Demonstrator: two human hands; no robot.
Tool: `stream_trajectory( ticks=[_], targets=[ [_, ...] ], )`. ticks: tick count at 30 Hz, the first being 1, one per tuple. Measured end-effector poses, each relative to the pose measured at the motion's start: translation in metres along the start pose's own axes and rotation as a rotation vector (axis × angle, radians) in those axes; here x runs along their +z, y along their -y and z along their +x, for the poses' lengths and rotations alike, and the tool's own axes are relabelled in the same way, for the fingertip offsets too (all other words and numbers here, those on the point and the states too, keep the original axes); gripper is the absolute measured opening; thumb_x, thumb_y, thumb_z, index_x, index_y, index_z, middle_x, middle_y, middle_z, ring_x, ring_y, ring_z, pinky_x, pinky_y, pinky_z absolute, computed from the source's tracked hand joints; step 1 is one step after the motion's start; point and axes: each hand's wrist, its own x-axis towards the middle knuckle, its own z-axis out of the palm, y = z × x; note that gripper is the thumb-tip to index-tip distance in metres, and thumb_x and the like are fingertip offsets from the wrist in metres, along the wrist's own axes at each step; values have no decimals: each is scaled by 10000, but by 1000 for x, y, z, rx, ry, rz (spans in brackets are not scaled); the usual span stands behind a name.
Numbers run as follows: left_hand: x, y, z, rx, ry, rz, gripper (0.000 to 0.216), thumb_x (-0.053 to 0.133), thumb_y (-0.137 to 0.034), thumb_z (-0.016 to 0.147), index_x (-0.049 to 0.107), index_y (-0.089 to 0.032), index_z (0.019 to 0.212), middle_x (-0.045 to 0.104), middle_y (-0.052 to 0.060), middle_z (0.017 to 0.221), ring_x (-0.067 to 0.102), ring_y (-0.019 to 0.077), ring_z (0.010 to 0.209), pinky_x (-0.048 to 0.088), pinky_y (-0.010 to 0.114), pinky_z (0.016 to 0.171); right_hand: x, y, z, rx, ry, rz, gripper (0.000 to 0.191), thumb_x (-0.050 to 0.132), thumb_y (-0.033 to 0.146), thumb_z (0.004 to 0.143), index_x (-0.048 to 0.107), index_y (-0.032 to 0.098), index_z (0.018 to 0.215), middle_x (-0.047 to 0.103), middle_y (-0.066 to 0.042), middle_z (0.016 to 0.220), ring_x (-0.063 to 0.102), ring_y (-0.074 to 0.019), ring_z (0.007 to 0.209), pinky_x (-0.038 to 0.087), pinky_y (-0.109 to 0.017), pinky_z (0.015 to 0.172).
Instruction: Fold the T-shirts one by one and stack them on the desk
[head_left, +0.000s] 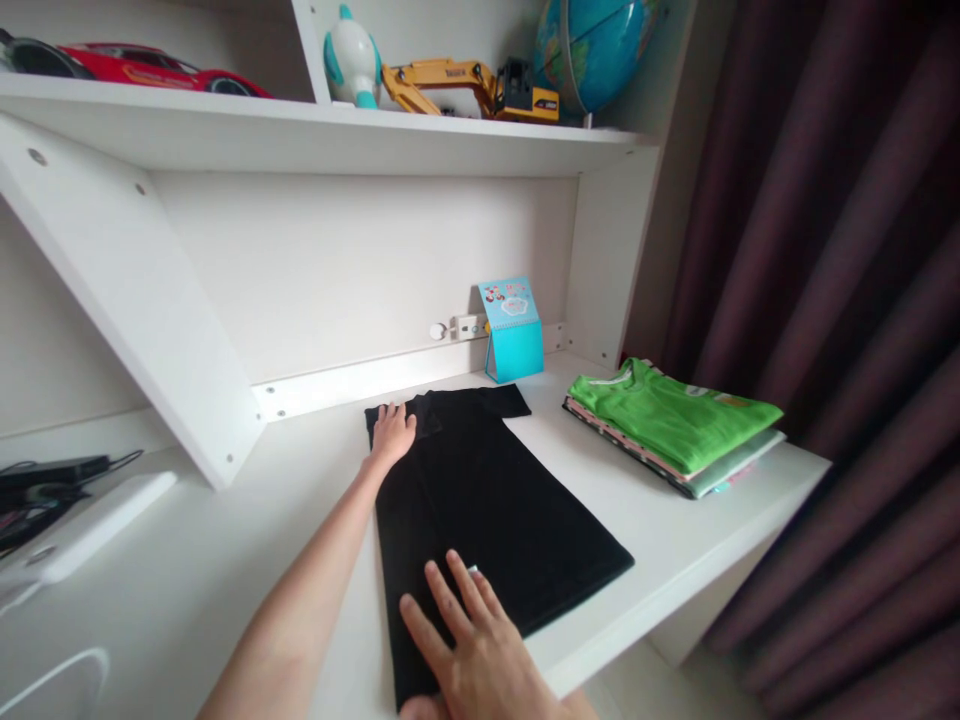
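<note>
A black T-shirt (495, 500) lies spread on the white desk, its sleeves toward the back wall and its hem near the front edge. My left hand (394, 432) rests on its far left part, by the sleeve, with the fingers apart. At the near end, my right hand (484, 650) presses palm down on the cloth close to the hem, fingers spread. A small white bit, perhaps a tag, shows beside its fingers. Both hands touch the shirt without gripping it.
To the right sits a stack of folded clothes, a green shirt (675, 415) on top. A blue desk calendar (516, 345) stands at the back beside a socket adapter (470, 327). Dark cables (52, 490) lie at left. Overhead, a shelf (390, 140) holds toys and a globe (600, 50).
</note>
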Motion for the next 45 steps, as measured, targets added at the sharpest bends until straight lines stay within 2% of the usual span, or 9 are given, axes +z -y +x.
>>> stream_trajectory(
  ticks=[5, 10, 13, 15, 18, 24, 30, 38, 45],
  targets=[
    [-1, 17, -18, 8, 191, 184, 581, 319, -488, 927, 458, -165, 1389, 321, 153, 1512, 225, 358, 1403, 237, 490, 1112, 9, -7, -12, -115, 139, -40, 436, 514, 371, 915, 513, 298, 1345, 544, -188, 1320, 505, -411, 1204, 511, -543, 885],
    [-5, 14, -26, 8, 245, 265, 631, 208, -573, 924, 379, -251, 1438, 249, 126, 1547, 180, 362, 1416, 197, 515, 1114, -58, -35, 27, -293, 481, 176, 342, 487, 372, 934, 582, 345, 1262, 677, -73, 1203, 636, -291, 1098, 554, -363, 816],
    [-6, 12, -28, 2, 261, 287, 641, 176, -585, 922, 354, -266, 1449, 237, 116, 1553, 176, 352, 1420, 187, 528, 1112, -91, -61, 89, -38, 678, 338, 321, 555, 403, 889, 649, 283, 1172, 756, -4, 979, 709, -198, 898, 530, -237, 738],
    [-7, 11, -29, -2, 268, 293, 644, 163, -592, 920, 333, -279, 1456, 230, 115, 1555, 179, 346, 1421, 189, 541, 1107, -89, -82, 134, 176, 574, 231, 198, 589, 345, 876, 716, 243, 989, 740, -10, 991, 683, -204, 949, 506, -266, 806],
    [-9, 10, -30, -18, 265, 297, 646, 150, -601, 917, 326, -293, 1457, 226, 126, 1554, 176, 359, 1419, 190, 591, 1085, -53, -110, 185, 379, 419, 122, 230, 530, 306, 931, 655, 158, 1055, 670, -79, 1100, 630, -226, 1024, 494, -395, 880],
    [-11, 9, -31, -28, 244, 291, 615, 192, -591, 922, 354, -308, 1443, 238, 115, 1553, 166, 389, 1412, 218, 527, 1095, 29, -123, 210, 605, 192, 28, 292, 559, 311, 923, 568, 165, 1175, 594, -82, 1188, 609, -210, 1006, 524, -415, 837],
    [-10, 8, -31, -38, 260, 289, 607, 188, -584, 926, 319, -319, 1457, 222, 105, 1561, 162, 400, 1410, 200, 527, 1100, 52, -124, 203, 522, 97, 45, 299, 566, 313, 917, 569, 168, 1179, 587, -81, 1204, 587, -226, 1056, 497, -446, 882],
    [-13, 6, -31, -42, 250, 292, 600, 187, -579, 929, 330, -323, 1453, 251, 100, 1553, 195, 396, 1405, 216, 530, 1089, 54, -128, 202, 447, 55, 115, 233, 557, 288, 925, 593, 168, 1122, 605, -69, 1156, 621, -180, 941, 534, -371, 797],
    [-12, 6, -30, -64, 251, 293, 660, 212, -639, 901, 328, -303, 1457, 235, 106, 1557, 173, 405, 1408, 208, 537, 1092, 53, -126, 201, 472, 33, 88, 228, 562, 277, 919, 595, 169, 1118, 565, -77, 1235, 584, -207, 1039, 508, -404, 855]
  ],
)
